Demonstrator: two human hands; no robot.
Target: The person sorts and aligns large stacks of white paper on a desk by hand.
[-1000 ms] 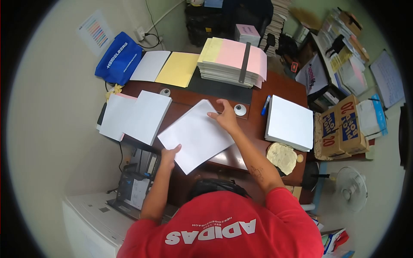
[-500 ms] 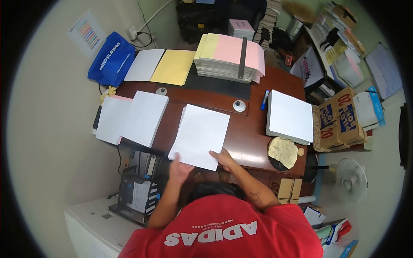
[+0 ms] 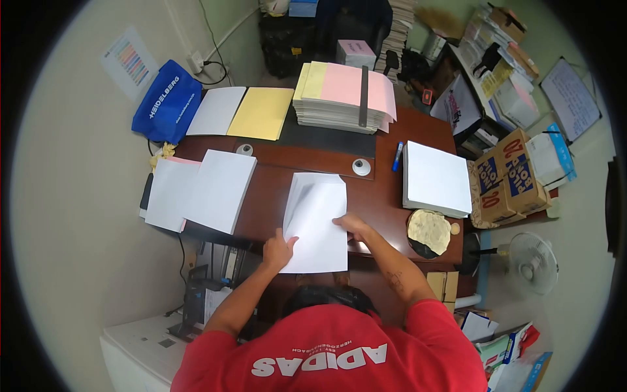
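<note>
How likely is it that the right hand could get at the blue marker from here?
Probably yes: only bare desk lies between the right hand and the blue marker, and nothing covers the marker. The hand would likely have to let go of the white sheets first.

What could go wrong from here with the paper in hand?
1. The white sheets look uneven at their far end and are held only at the sides by the left hand and right hand, so some might slip out of line.
2. Their near end reaches past the edge of the desk, so a loosened grip might let sheets drop.
</note>
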